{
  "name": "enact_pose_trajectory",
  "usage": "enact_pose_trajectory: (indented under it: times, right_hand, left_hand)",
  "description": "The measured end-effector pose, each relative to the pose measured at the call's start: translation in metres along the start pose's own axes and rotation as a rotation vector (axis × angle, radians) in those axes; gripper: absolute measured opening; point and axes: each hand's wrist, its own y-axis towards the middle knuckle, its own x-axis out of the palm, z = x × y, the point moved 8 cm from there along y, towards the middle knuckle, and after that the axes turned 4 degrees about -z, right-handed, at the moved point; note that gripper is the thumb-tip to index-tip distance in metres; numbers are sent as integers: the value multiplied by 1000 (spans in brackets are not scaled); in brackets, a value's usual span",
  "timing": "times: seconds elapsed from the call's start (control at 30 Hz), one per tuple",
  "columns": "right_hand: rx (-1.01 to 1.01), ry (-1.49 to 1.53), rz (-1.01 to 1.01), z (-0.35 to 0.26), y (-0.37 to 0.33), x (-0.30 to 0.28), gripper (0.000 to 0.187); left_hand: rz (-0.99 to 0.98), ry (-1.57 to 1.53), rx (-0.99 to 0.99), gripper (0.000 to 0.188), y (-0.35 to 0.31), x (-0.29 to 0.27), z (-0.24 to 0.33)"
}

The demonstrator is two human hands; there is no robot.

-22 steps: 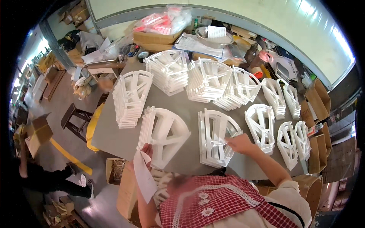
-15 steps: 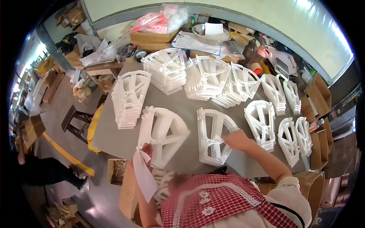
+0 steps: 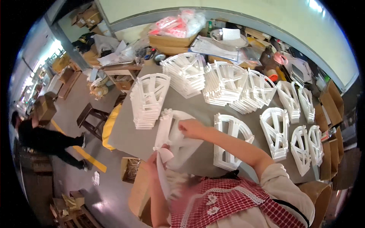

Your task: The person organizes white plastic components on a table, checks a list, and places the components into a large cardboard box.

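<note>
White plastic frames (image 3: 178, 138), grey table (image 3: 125, 131), red-and-white checked apron (image 3: 228, 201), white paper sheet (image 3: 163, 171), brown cardboard boxes (image 3: 171, 41)

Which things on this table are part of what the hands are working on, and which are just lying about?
In hand:
right hand on the nearest white fan-shaped stack
left hand holding a white sheet

Lying about:
cardboard box
metal bowl
tape roll

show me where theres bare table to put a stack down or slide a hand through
Bare grey table lies left of the piece under the right hand, below the tall stack. A narrower strip runs between the far stacks and the near arched piece. The right side is crowded.
</note>
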Motion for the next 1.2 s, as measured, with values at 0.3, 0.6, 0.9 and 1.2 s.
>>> enact_pose_trajectory:
  times: [0.3,0.6,0.9,1.2]
  right_hand:
    - [204,-139,40,22,12,3,31]
    - [62,-424,-13,-45,-40,33,36]
    - [-189,-496,117,-69,-48,11,22]
    - [-113,-250,231,-50,-119,-66,26]
  left_hand:
    - [-111,202,228,43,4,-15,-7]
    - [-137,-137,383,38,-31,12,13]
    - [-256,-348,363,21,-50,13,29]
    - [24,-126,601,27,-68,-34,55]
